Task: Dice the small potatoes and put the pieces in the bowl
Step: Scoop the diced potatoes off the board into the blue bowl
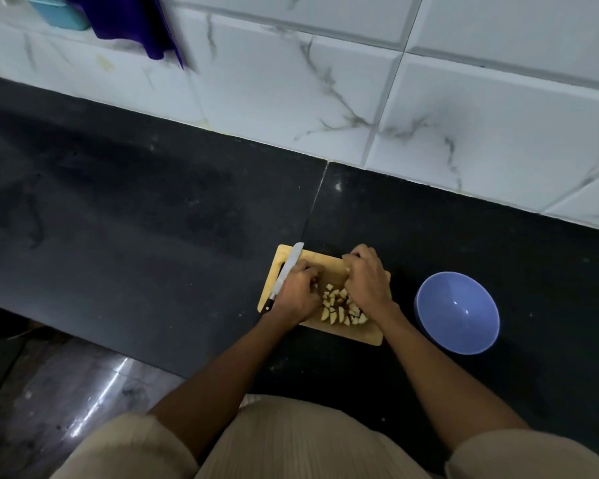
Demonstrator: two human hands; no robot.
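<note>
We see a black stone table (125,216) with a seam toward 12 o'clock, a wall of white marbled tiles (464,108) behind it, a purple cloth (132,22) and teal container (59,12) at 11 o'clock, and glossy dark floor (66,392) at 8 o'clock.

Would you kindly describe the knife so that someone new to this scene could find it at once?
On the black counter lies a wooden cutting board. Along its left edge, beside the left hand, rests the knife, tip toward the wall. It is the only metal thing there, long, silver-bladed and black-handled.
</note>
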